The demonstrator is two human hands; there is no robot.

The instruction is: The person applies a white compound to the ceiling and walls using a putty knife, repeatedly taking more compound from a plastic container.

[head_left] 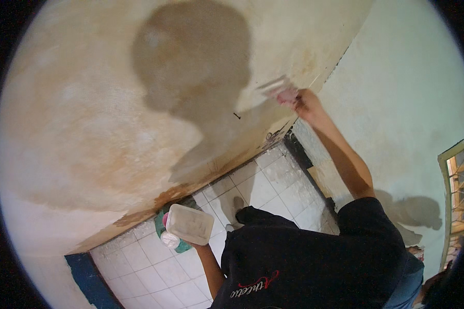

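Note:
My right hand (307, 105) is raised to the stained wall, its fingers closed round a putty knife (282, 91) with a wide, light blade and a pinkish part near the grip. The knife is slightly blurred, and its blade lies at or very near the wall; contact cannot be told. Lower down, my left hand (195, 244) supports a whitish rectangular plastic tub (189, 224) from below. Most of that hand's fingers are hidden behind the tub. Pale residue shows inside it.
The cream wall (87, 129) has brown damp patches and carries my shadow. A greenish wall (412, 87) meets it at a corner, with a barred window (458, 195) at far right. On the white tiled floor (154, 278) are a green bag (183, 247) and a white round object (170, 239).

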